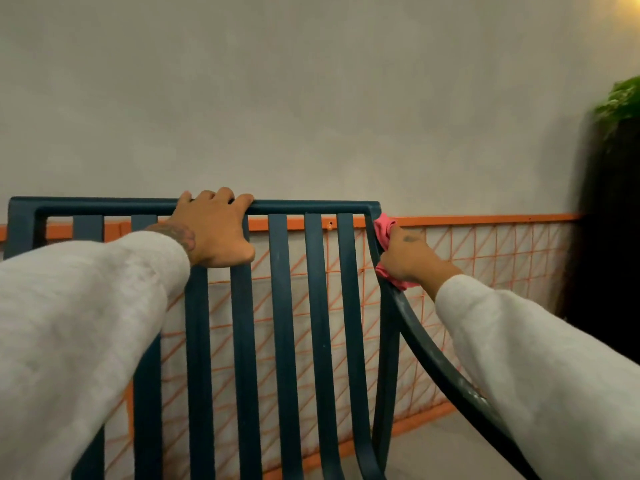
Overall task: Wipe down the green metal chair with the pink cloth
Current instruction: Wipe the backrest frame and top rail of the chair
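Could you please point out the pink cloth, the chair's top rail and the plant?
pink cloth (382,225): head view, its bunched upper end by the chair's corner.
chair's top rail (311,206): head view, bare stretch towards its right end.
plant (620,98): head view, leaves at the right edge.

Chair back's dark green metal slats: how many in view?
7 slats: two left of the left hand, partly behind the grey sleeve; two beneath it; three between it and the pink cloth.
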Demonstrator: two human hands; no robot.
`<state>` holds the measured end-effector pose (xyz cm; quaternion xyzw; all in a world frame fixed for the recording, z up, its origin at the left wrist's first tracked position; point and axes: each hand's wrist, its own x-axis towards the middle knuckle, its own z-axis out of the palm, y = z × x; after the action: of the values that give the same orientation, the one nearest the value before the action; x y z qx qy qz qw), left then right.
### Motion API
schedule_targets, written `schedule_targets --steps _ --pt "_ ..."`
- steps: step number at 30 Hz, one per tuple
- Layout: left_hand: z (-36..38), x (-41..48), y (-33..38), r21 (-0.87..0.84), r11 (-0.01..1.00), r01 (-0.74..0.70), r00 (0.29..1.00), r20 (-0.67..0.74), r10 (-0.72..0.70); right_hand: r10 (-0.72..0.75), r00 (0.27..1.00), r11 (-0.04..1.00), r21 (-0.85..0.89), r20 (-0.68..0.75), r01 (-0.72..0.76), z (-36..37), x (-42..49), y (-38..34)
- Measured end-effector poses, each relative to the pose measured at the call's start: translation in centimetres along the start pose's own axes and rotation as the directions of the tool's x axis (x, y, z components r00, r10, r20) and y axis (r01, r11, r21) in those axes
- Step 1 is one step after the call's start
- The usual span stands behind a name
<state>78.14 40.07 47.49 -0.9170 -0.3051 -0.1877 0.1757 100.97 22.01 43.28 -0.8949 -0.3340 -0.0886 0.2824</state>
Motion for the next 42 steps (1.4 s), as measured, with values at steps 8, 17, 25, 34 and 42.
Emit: schedule_targets --steps 8,17,25,34,42 --pt "0.4 -0.2 0.1 0.026 1.0 -0.008 1.0 -0.001 0.008 -0.261 0.947 0.965 -0.071 -0.185 0.252 -0.4 0.9 -0.7" --pt "0.1 -0.2 0.1 0.003 1.0 -0.03 1.0 0.01 0.03 -0.19 0.98 0.965 -0.191 -0.054 0.177 -0.2 -2.8 2.5" --pt "0.5 -0.5 -0.1 -0.001 0.999 -0.038 0.999 0.013 0.038 -0.214 0.932 0.942 0.193 -0.292 0.276 0.2 -1.4 -4.1" --pt "0.5 -0.6 0.1 -0.022 1.0 -0.017 1.0 0.015 0.017 -0.116 0.96 0.969 0.181 -0.254 0.165 10.4 -6.1 -0.1" --pt "0.6 -0.9 0.2 -0.022 1.0 -0.014 1.0 0.004 0.014 -0.145 0.943 0.961 0.182 -0.301 0.206 11.8 -7.9 1.0"
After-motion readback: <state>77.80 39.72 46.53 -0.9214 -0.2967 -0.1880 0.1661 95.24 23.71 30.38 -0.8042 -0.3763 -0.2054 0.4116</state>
